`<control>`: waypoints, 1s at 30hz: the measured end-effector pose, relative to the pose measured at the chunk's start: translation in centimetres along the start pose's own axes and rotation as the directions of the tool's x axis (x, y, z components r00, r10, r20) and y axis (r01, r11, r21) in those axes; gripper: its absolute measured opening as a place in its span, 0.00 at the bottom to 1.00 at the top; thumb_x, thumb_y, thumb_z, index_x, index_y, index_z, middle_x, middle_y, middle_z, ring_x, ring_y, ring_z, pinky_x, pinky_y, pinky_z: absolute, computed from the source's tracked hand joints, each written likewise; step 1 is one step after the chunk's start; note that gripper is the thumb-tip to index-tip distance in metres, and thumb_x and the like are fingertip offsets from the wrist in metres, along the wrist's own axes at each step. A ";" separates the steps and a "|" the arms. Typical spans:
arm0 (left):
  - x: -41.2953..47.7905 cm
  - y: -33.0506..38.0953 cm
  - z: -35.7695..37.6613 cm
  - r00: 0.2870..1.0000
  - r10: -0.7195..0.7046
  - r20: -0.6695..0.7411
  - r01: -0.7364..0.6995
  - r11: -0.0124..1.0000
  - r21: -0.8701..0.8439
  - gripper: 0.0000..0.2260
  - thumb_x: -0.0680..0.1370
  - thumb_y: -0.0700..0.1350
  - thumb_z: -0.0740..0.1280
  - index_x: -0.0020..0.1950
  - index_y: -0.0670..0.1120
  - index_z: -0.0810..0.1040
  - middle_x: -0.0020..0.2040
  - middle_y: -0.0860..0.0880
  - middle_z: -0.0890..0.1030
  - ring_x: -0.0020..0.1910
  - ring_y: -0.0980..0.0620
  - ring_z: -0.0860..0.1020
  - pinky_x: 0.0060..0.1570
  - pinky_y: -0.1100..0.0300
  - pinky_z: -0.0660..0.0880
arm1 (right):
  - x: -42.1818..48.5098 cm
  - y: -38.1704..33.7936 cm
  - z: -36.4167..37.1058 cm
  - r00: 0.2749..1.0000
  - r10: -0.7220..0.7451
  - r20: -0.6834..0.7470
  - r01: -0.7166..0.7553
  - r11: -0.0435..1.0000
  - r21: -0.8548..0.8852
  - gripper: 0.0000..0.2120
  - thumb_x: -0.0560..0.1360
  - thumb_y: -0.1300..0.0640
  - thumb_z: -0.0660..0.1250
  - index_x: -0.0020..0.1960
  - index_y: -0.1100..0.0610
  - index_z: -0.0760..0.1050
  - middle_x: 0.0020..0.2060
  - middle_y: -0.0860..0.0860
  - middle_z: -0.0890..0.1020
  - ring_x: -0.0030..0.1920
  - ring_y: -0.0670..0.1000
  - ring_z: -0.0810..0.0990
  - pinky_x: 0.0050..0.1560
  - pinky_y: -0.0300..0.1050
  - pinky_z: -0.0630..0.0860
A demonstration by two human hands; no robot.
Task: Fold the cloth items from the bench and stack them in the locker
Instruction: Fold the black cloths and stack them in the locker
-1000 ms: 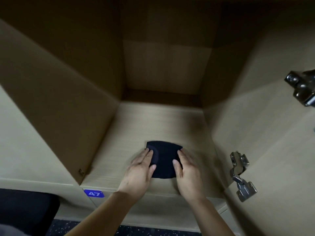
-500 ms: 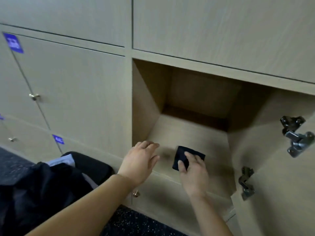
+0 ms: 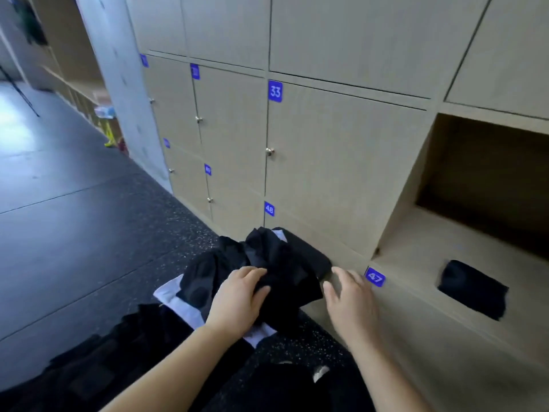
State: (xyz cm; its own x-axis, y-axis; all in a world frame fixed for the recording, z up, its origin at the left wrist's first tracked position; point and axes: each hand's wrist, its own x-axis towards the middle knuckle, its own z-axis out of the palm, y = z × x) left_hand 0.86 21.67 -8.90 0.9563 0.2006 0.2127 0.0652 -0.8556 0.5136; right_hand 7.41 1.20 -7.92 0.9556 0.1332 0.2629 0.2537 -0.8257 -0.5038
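A pile of crumpled black cloth (image 3: 276, 263) with a white piece (image 3: 178, 295) under it lies on a low black bench at the foot of the lockers. My left hand (image 3: 237, 295) rests on the pile, its fingers curling into the black fabric. My right hand (image 3: 350, 298) hovers just right of the pile with spread fingers, holding nothing. The open locker (image 3: 416, 251) marked 47 stands to the right. One folded black cloth (image 3: 472, 288) lies flat on its floor near the front edge.
Closed locker doors with small knobs, numbered 33 (image 3: 275, 91) and 48 (image 3: 269, 209), fill the wall behind the pile. Dark speckled floor (image 3: 89, 233) stretches to the left. More dark cloth (image 3: 118, 352) lies at the lower left.
Both hands have left the folded cloth in the locker and moved left to the pile. The view has swung left from the locker's inside to the bench.
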 end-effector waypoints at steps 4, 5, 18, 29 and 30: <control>-2.8 -5.5 -0.8 0.988 -0.156 -0.023 0.155 0.987 -0.045 0.18 0.80 0.50 0.65 0.69 0.47 0.75 0.65 0.51 0.77 0.66 0.51 0.73 0.65 0.61 0.68 | -1.7 -3.4 4.0 0.989 -0.090 0.121 0.086 0.996 0.031 0.17 0.78 0.52 0.64 0.66 0.54 0.75 0.60 0.50 0.77 0.64 0.52 0.72 0.63 0.46 0.68; -3.0 -6.5 -0.9 0.982 -0.187 -0.032 0.185 0.981 -0.057 0.18 0.80 0.50 0.65 0.69 0.47 0.75 0.65 0.52 0.77 0.66 0.52 0.73 0.64 0.62 0.68 | -1.7 -4.0 4.8 0.983 -0.115 0.144 0.110 0.993 0.038 0.17 0.79 0.52 0.63 0.66 0.54 0.74 0.60 0.49 0.77 0.64 0.51 0.72 0.63 0.44 0.68; 6.3 -14.6 -0.8 0.932 -0.352 -0.088 0.343 0.934 -0.105 0.15 0.80 0.49 0.65 0.67 0.47 0.76 0.62 0.50 0.79 0.63 0.49 0.75 0.60 0.59 0.69 | 8.6 -9.6 13.1 0.921 -0.275 0.275 0.286 0.958 0.003 0.13 0.80 0.54 0.59 0.61 0.54 0.76 0.55 0.49 0.79 0.58 0.51 0.74 0.54 0.44 0.72; 15.6 -19.7 3.8 0.880 -0.465 0.095 0.475 0.863 -0.173 0.20 0.82 0.47 0.61 0.73 0.44 0.69 0.68 0.46 0.76 0.67 0.48 0.74 0.68 0.55 0.68 | 15.7 -11.9 21.1 0.774 -0.352 0.527 0.409 0.913 0.010 0.09 0.81 0.58 0.54 0.54 0.59 0.71 0.57 0.54 0.77 0.61 0.55 0.70 0.54 0.45 0.65; 16.0 -19.9 4.2 0.874 -0.470 0.124 0.486 0.850 -0.206 0.19 0.83 0.47 0.61 0.73 0.43 0.69 0.69 0.46 0.76 0.68 0.48 0.74 0.68 0.57 0.67 | 15.9 -12.0 21.6 0.768 -0.342 0.542 0.421 0.907 -0.024 0.09 0.81 0.58 0.53 0.55 0.59 0.70 0.57 0.53 0.77 0.62 0.55 0.70 0.56 0.46 0.64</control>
State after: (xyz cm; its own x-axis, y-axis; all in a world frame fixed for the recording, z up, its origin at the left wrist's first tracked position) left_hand 16.08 39.89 -19.20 0.8407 0.5179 -0.1583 0.4611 -0.5312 0.7108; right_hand 22.78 25.03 -15.48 0.7279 0.6819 -0.0716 0.6289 -0.7056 -0.3264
